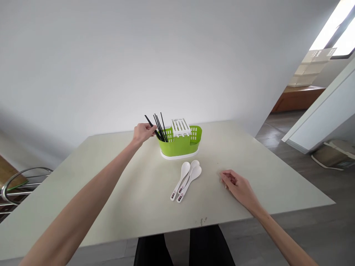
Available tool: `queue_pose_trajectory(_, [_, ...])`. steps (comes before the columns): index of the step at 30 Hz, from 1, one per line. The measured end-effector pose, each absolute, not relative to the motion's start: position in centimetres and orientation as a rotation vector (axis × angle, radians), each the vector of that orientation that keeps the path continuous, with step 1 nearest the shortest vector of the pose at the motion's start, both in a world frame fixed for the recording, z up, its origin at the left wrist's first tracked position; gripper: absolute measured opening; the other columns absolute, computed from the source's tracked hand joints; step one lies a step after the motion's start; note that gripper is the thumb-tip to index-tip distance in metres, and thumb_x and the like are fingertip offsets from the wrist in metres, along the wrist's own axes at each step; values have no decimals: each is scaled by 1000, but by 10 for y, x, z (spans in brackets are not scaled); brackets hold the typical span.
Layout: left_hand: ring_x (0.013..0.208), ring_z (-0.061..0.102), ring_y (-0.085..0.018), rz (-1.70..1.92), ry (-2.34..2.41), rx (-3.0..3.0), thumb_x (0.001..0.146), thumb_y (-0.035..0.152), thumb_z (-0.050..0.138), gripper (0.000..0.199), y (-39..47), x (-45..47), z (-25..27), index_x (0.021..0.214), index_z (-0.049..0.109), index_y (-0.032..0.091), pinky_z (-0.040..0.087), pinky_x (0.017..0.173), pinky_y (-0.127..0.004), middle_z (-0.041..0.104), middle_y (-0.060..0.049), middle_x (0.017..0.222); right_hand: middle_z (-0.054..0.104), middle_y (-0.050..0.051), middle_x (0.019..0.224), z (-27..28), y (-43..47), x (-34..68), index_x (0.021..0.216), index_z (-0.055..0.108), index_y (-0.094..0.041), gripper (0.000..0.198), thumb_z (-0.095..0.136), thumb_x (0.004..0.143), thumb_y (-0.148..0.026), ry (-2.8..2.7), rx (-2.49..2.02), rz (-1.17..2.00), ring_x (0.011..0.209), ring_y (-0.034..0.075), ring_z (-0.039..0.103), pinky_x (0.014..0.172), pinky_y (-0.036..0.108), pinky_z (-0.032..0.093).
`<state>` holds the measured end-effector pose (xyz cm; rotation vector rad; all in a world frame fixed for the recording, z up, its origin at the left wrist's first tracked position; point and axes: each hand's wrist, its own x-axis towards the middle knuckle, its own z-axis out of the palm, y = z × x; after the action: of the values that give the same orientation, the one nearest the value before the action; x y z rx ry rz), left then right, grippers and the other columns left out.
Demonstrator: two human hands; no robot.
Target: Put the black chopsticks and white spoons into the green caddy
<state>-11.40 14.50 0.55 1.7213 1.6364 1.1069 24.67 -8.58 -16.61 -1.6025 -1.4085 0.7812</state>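
Note:
Several black chopsticks (pixel 163 127) lean in the left end of a green utensil basket (pixel 179 147) with a white base and a white slotted rack on top. My left hand (pixel 144 132) is closed on black chopsticks (pixel 149 121) at the basket's left rim; how many it grips cannot be made out. Three white spoons (pixel 190 179) lie in a loose bunch in front of the basket, bowls pointing away from me. To their right my right hand (pixel 235 184) rests on the tabletop, fingers loosely curled in, with nothing seen in it.
The pale table (pixel 119 207) stands against a white wall (pixel 166 66). A metal rack (pixel 19 188) is beside the table's left edge. On the right are a white partition (pixel 324 103) and a bin-like container (pixel 334 154) on the floor.

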Motion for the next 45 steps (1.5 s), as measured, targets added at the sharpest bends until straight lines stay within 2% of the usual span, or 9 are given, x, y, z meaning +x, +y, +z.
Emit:
queue_pose_trajectory(6, [79,74,-25,1108,1716,1869,76,47,81,27,158,-113,-18,78,75,21,58,68,-33,76,-6,77,73,5,85,-166,-86,245,105,68,-24,46,54,99,-68,-1387,-1617,799,68,19,62,67,32,49])
queue_pose_trajectory(14, [82,70,-23,1201,1650,1742,75,48,84,36,161,-115,-33,89,65,21,54,70,-34,74,-7,93,73,5,83,-164,-84,244,102,69,-24,48,56,96,-69,-1381,-1630,767,66,19,61,67,33,49])
queue_pose_trajectory(20, [70,58,-18,1459,1687,1725,96,49,61,29,111,-123,-60,105,51,23,47,67,-32,55,3,76,72,4,79,-162,-83,241,100,69,-23,49,55,96,-70,-1403,-1639,727,65,19,61,66,33,49])
queue_pose_trajectory(23, [62,53,-18,1174,1544,1952,99,47,54,27,64,-114,-87,108,46,24,44,63,-31,48,6,70,73,5,80,-163,-83,242,99,69,-24,49,55,96,-70,-1416,-1653,710,66,20,62,67,33,50])
queue_pose_trajectory(28, [77,65,-23,532,1413,2230,99,53,52,32,7,-78,-106,109,53,23,45,65,-34,64,-3,86,75,6,85,-162,-86,242,102,69,-24,48,54,97,-70,-1434,-1656,707,69,21,62,70,34,50])
queue_pose_trajectory(34, [103,73,-31,300,1496,2321,102,45,51,42,3,-45,-97,134,49,18,51,80,-39,73,-14,115,76,6,86,-160,-84,240,101,68,-24,49,54,95,-71,-1433,-1672,690,69,21,62,71,35,50])
queue_pose_trajectory(37, [112,71,-35,260,1491,2376,103,42,47,48,15,-36,-94,145,48,17,52,88,-44,74,-16,117,75,6,83,-161,-83,240,100,68,-24,49,55,95,-71,-1434,-1660,670,67,20,62,70,34,50])
queue_pose_trajectory(41, [106,73,-36,200,1435,2352,95,33,55,42,34,-29,-96,134,64,21,53,90,-47,77,-13,102,74,5,82,-164,-82,241,101,69,-23,49,55,95,-70,-1430,-1658,657,66,19,61,68,33,50])
queue_pose_trajectory(45, [92,73,-30,249,1418,2261,85,31,62,31,49,-31,-102,112,74,24,55,79,-39,77,-8,94,74,4,82,-166,-82,242,103,69,-23,49,56,95,-70,-1421,-1658,665,65,19,61,68,33,50])
